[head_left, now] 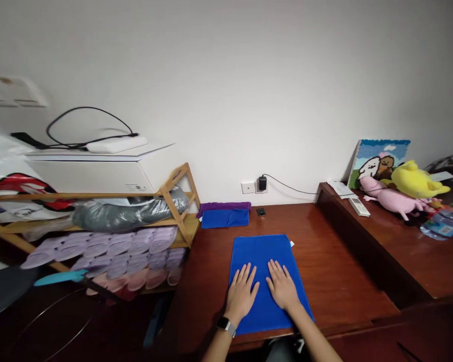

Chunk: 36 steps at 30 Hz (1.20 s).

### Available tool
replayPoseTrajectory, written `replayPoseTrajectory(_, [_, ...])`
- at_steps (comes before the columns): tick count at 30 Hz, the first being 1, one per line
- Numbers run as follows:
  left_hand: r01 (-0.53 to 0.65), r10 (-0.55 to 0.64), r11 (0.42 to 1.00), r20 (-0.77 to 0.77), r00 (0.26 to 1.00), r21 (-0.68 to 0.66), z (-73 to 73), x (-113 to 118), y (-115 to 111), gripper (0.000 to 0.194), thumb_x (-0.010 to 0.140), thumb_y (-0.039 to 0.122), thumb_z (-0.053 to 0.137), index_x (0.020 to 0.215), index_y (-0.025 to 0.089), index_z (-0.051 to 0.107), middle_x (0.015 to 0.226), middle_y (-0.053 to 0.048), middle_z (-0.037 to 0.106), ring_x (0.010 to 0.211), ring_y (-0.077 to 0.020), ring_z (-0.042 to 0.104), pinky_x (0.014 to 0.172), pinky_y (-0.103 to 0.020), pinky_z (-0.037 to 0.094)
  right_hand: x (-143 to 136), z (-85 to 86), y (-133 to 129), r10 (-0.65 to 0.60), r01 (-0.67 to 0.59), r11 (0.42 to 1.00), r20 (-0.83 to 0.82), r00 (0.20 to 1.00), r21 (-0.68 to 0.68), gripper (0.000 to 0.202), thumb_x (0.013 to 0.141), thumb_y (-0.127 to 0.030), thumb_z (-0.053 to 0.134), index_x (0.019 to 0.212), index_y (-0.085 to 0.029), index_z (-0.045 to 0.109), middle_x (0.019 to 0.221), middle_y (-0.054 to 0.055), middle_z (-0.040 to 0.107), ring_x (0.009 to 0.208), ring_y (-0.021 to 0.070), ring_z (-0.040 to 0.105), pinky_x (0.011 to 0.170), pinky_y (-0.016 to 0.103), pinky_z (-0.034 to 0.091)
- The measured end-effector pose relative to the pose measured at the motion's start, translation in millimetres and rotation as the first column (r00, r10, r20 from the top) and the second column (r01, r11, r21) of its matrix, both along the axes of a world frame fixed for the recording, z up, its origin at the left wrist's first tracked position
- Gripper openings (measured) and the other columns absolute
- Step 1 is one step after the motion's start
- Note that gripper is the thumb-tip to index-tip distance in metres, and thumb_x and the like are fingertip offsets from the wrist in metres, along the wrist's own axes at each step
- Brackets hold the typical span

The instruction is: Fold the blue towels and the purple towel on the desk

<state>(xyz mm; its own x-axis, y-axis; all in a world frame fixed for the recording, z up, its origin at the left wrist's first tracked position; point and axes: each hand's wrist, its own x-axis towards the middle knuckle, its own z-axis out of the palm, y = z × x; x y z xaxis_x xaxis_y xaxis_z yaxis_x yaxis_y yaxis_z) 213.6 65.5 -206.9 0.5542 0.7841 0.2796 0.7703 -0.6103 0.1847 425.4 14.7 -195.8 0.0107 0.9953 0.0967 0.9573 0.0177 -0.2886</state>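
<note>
A blue cloth [262, 251] is spread out on the brown wooden desk [207, 281], with a small white tag at its right edge. My left hand [241, 294] rests palm down on the cloth's left part, fingers stretched out, a watch on the wrist. On the right part lies my right hand [282, 287], also palm down with the fingers apart. Neither hand holds anything. Behind, near the wall, a folded blue cloth [225, 218] lies in front of a folded purple cloth [219, 205].
To the left, a wooden rack [181, 201] carries several lilac slippers [130, 244] and a white box [90, 176]. A raised desktop [403, 246] on the right bears a white remote [359, 206], plush toys [419, 181] and a plastic bottle [443, 224]. A black plug [262, 183] sits in the wall socket.
</note>
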Motion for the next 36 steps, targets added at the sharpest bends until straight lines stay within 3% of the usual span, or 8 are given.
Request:
replayPoseTrajectory(5, [-0.076, 0.076, 0.997, 0.007, 0.997, 0.001, 8.3, -29, 8, 0.059, 0.111, 0.044, 0.037, 0.164, 0.021, 0.046, 0.169, -0.013, 0.046, 0.157, -0.0289, 0.044, 0.129, -0.053, 0.038, 57, 20.9, -6, -0.2, 0.203, 0.975, 0.037, 0.979, -0.093, 0.063, 0.11, -0.039, 0.028, 0.169, -0.016, 0.037, 0.173, 0.01, 0.033, 0.163, 0.0262, 0.028, 0.133, 0.051, 0.025])
replayPoseTrajectory(7, [-0.064, 0.063, 0.998, 0.029, 0.998, 0.027, 11.5, -25, 4, 0.058, 0.111, 0.041, 0.036, 0.164, 0.02, 0.046, 0.168, -0.014, 0.047, 0.157, -0.0288, 0.044, 0.129, -0.054, 0.038, 53, 28.3, -11, -0.242, 0.245, 0.965, 0.041, 0.969, -0.091, 0.064, 0.11, -0.038, 0.027, 0.168, -0.012, 0.039, 0.173, 0.012, 0.033, 0.163, 0.0274, 0.028, 0.134, 0.05, 0.023])
replayPoseTrajectory(9, [-0.026, 0.023, 0.997, 0.056, 0.998, 0.067, 12.7, -10, -8, 0.057, 0.111, 0.038, 0.035, 0.165, 0.019, 0.044, 0.168, -0.014, 0.047, 0.157, -0.029, 0.043, 0.129, -0.054, 0.038, 30, 31.1, -19, -0.214, 0.214, 0.976, 0.025, 0.977, -0.031, 0.064, 0.111, -0.038, 0.026, 0.168, -0.01, 0.039, 0.174, 0.012, 0.032, 0.164, 0.0271, 0.026, 0.135, 0.046, 0.022])
replayPoseTrajectory(13, [0.09, -0.092, 0.993, 0.03, 0.995, 0.078, 8.1, 20, -40, 0.057, 0.11, 0.031, 0.034, 0.165, 0.019, 0.043, 0.168, -0.013, 0.047, 0.157, -0.0282, 0.043, 0.128, -0.054, 0.04, -29, 23.0, -41, -0.059, 0.059, 0.998, -0.002, 0.998, 0.033, 0.063, 0.111, -0.039, 0.025, 0.169, -0.015, 0.037, 0.174, 0.008, 0.029, 0.164, 0.0252, 0.026, 0.135, 0.044, 0.023])
replayPoseTrajectory(15, [0.091, -0.091, 0.995, 0.001, 0.996, 0.047, 3.5, 21, -51, 0.057, 0.11, 0.033, 0.033, 0.165, 0.019, 0.044, 0.168, -0.012, 0.047, 0.157, -0.0282, 0.043, 0.128, -0.053, 0.041, -40, 16.8, -52, -0.053, 0.053, 0.999, -0.005, 0.999, 0.013, 0.062, 0.111, -0.04, 0.027, 0.168, -0.018, 0.04, 0.173, 0.007, 0.032, 0.163, 0.0253, 0.028, 0.134, 0.045, 0.024])
replayPoseTrajectory(19, [0.008, -0.008, 1.0, -0.006, 1.0, 0.025, -3.3, -4, -53, 0.059, 0.111, 0.041, 0.034, 0.165, 0.02, 0.044, 0.169, -0.011, 0.045, 0.158, -0.0287, 0.042, 0.129, -0.053, 0.04, -17, 10.0, -69, -0.135, 0.135, 0.991, 0.0, 0.991, -0.025, 0.063, 0.11, -0.043, 0.028, 0.169, -0.022, 0.038, 0.173, 0.005, 0.032, 0.163, 0.0252, 0.028, 0.134, 0.049, 0.026])
replayPoseTrajectory(23, [-0.045, 0.045, 0.998, -0.004, 0.999, 0.034, -4.4, -24, -49, 0.059, 0.112, 0.043, 0.034, 0.166, 0.02, 0.043, 0.17, -0.011, 0.043, 0.159, -0.0278, 0.04, 0.131, -0.051, 0.037, 14, 8.7, -79, -0.206, 0.207, 0.976, 0.036, 0.978, -0.064, 0.066, 0.11, -0.045, 0.025, 0.17, -0.016, 0.033, 0.174, 0.006, 0.026, 0.164, 0.0247, 0.025, 0.135, 0.05, 0.023])
replayPoseTrajectory(36, [-0.03, 0.031, 0.996, -0.011, 0.999, 0.085, -9.6, -21, -53, 0.062, 0.113, 0.043, 0.032, 0.171, 0.02, 0.03, 0.172, -0.011, 0.041, 0.16, -0.027, 0.037, 0.131, -0.053, 0.036, 20, -11.5, -79, -0.217, 0.219, 0.975, 0.054, 0.975, -0.041, 0.069, 0.112, -0.049, 0.021, 0.17, -0.014, 0.031, 0.176, 0.008, 0.025, 0.165, 0.0236, 0.023, 0.136, 0.047, 0.018])
